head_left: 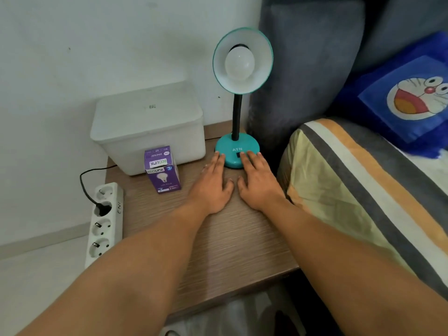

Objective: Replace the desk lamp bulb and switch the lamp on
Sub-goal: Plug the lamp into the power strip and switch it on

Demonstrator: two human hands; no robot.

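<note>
A teal desk lamp point(237, 147) stands at the back of a wooden bedside table point(218, 251). Its shade point(264, 59) faces me, with an unlit white bulb point(239, 64) screwed in. A black switch point(238, 155) sits on the front of the lamp's base. A purple bulb box point(163, 169) stands upright to the left of the lamp. My left hand point(213, 185) lies flat, palm down, on the table, fingertips touching the base's left edge. My right hand point(258, 181) lies flat beside it, fingertips resting on the base close to the switch. Neither hand holds anything.
A white lidded plastic bin point(148, 124) fills the table's back left corner. A white power strip point(104, 224) lies on the floor at the left with the lamp's black plug point(101, 207) in it. A bed with a striped pillow point(351, 190) borders the right.
</note>
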